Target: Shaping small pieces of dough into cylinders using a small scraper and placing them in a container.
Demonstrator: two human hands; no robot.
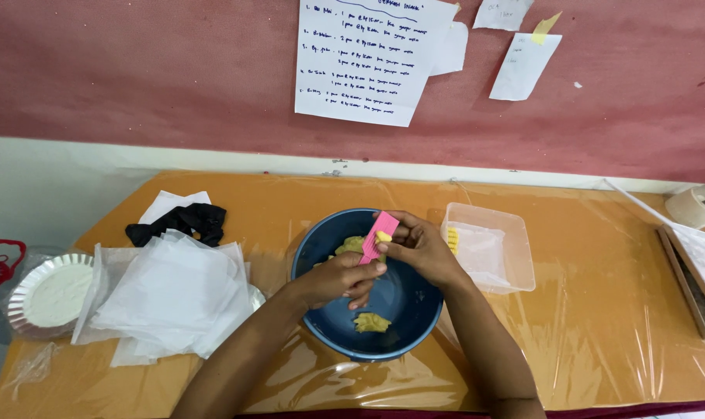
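Note:
A dark blue bowl [325,240] sits at the middle of the orange table, with lumps of yellow dough [372,322] in it. Both my hands are over the bowl. My right hand [422,248] pinches a small pink ridged scraper [380,235] that carries a bit of yellow dough at its top. My left hand [341,281] is curled just below it, fingers touching the scraper's lower end and holding dough. More dough [351,245] lies behind the scraper.
A clear plastic tub [515,260] stands right of the bowl. White paper sheets [166,299], a black cloth [183,221] and a foil pan of white powder [50,295] lie to the left. A tray [690,271] sits at the right edge. Paper notes hang on the red wall.

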